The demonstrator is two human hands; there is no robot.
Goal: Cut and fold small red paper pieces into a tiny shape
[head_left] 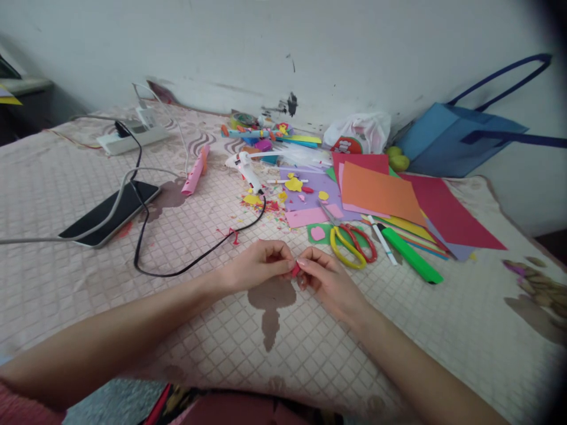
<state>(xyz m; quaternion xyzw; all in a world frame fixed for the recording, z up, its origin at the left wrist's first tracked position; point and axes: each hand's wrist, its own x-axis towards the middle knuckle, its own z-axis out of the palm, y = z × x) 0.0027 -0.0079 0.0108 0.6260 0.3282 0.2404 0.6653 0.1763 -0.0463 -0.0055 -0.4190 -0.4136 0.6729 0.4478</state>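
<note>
Between the fingertips of both hands is a small red piece (295, 270), perhaps paper or foam; its exact shape is mostly covered by the fingers. My left hand (264, 264) pinches it from one side, and my right hand (325, 277) pinches it from the other. Both hands hover close over the patterned cloth near the middle. Just beyond my right hand lie scissors (349, 242) with yellow and red handles, beside a green scrap bearing a pink cut-out (318, 234). A white glue gun (245, 171) rests farther back, its black cord curving past my left hand.
Coloured sheets (381, 192), a green cutter (411, 255) and a white marker (383, 241) lie to the right. A phone (113, 213), cables and a power strip (133, 139) occupy the left. Behind are a pink rolled piece (195, 171), paper scraps and a blue bag (456, 139).
</note>
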